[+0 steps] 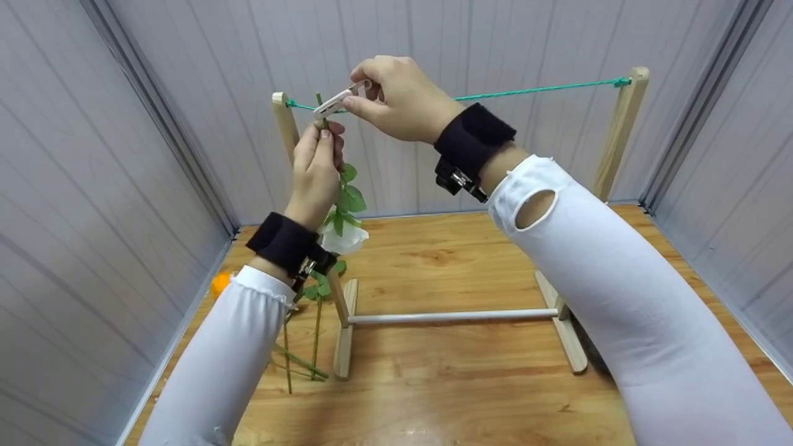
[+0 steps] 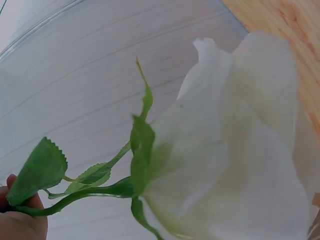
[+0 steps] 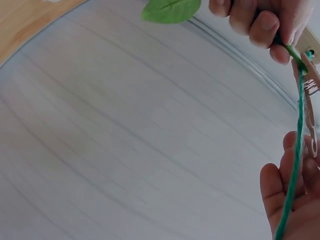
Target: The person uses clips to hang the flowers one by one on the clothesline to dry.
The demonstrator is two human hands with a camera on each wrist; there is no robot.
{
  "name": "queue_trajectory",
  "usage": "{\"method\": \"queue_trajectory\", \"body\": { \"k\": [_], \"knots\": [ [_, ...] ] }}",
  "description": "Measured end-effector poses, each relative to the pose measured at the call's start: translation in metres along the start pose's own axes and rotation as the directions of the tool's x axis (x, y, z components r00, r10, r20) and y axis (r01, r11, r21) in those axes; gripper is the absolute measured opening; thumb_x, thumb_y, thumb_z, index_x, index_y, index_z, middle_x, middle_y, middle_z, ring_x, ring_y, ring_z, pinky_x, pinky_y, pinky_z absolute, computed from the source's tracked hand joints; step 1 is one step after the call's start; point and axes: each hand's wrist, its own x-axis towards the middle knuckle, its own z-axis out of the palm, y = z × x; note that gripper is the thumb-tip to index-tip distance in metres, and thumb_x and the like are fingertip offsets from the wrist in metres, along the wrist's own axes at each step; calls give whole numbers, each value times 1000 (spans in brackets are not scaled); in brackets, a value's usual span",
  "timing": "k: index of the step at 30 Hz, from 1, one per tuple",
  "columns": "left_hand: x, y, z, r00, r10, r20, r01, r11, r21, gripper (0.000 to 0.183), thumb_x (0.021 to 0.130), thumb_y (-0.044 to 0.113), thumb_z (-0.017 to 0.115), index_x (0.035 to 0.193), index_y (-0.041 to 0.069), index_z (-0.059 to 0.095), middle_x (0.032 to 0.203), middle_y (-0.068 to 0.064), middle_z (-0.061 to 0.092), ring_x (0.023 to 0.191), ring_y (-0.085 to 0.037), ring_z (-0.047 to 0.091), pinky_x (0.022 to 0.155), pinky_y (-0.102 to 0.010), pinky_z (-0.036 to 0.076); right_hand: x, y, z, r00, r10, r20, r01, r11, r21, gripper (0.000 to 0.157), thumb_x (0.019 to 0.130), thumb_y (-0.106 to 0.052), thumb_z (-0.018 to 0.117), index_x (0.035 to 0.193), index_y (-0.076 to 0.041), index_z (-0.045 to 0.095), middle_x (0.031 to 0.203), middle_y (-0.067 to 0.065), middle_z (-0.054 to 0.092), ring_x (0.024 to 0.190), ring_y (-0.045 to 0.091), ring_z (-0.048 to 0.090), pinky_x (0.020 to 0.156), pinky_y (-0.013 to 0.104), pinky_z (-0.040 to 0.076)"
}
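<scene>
My left hand point(image 1: 317, 164) pinches the green stem of a white artificial rose point(image 1: 346, 238) near its cut end. The flower hangs head down, its leaves point(image 1: 351, 198) below the fingers; in the left wrist view the bloom point(image 2: 225, 140) fills the right side. Just above, my right hand point(image 1: 403, 99) holds a pale clothespin point(image 1: 333, 104) between thumb and fingers. Its tip lies across the stem at the green cord point(image 1: 539, 90). In the right wrist view the clothespin point(image 3: 311, 110) straddles stem and cord, beside the left fingertips.
Two wooden posts point(image 1: 622, 133) carry the cord, with a white rod point(image 1: 452, 316) joining their feet. More green stems point(image 1: 317, 341) lie on the wooden table point(image 1: 433, 384) at left, near an orange flower-like thing point(image 1: 221, 284). Panel walls surround the table.
</scene>
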Motion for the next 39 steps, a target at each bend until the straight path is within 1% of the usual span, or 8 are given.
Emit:
{"method": "queue_trajectory", "body": {
  "k": [8,13,19,24,28,33,36,39],
  "knots": [
    [-1,2,-1,1000,-5,11,6,1000,-26,28,117,7,27,117,4,54,93,-4,49,77,-14,45,71,-26,43,-8,6,-7,998,-38,-41,36,999,-36,46,109,-23,66,147,4,60,119,15,61,106,24,53,93,29,44],
    [-2,4,-4,999,-17,27,18,999,-37,26,117,6,29,127,-1,52,106,-9,58,91,-18,59,88,-29,52,-18,12,-12,993,-93,-78,90,995,-51,51,109,-22,67,151,5,55,132,22,63,123,33,59,110,36,48],
    [-12,10,-11,997,-61,37,56,992,111,44,114,2,41,157,-8,38,141,-22,59,126,-27,63,116,-35,49,-37,19,-15,974,-163,-157,152,985,-79,52,108,-22,67,151,4,56,146,22,62,136,34,56,119,40,45],
    [-25,18,-17,997,-75,32,65,969,237,58,111,2,48,165,-7,28,158,-26,50,146,-33,55,124,-36,45,-53,26,-14,938,-249,-243,226,967,-117,51,107,-21,69,149,7,58,146,24,62,141,37,54,124,43,42],
    [-37,24,-21,998,-57,10,50,938,342,60,110,6,51,165,-6,30,161,-25,49,149,-34,53,125,-38,45,-65,30,-11,905,-318,-283,282,946,-161,49,107,-22,69,144,8,61,140,27,63,136,40,57,120,46,46],
    [-54,27,-24,1000,7,-29,5,914,407,55,107,6,57,158,-6,40,152,-22,57,139,-34,61,116,-45,53,-80,35,-4,872,-383,-306,341,922,-182,46,105,-22,71,138,9,63,132,28,65,127,42,61,115,49,49],
    [-64,27,-25,998,50,-35,-29,897,441,48,105,4,60,151,-5,47,142,-20,62,127,-31,66,105,-41,58,-90,38,1,866,-397,-305,360,917,-170,45,104,-21,73,135,10,64,129,28,66,124,42,62,113,50,51],
    [-72,24,-26,996,82,-22,-63,890,451,38,105,4,61,140,-4,53,130,-19,64,113,-28,67,91,-30,59,-100,42,6,870,-397,-292,368,917,-150,43,103,-19,74,134,10,65,129,28,66,119,41,64,109,49,53]
  ]
}}
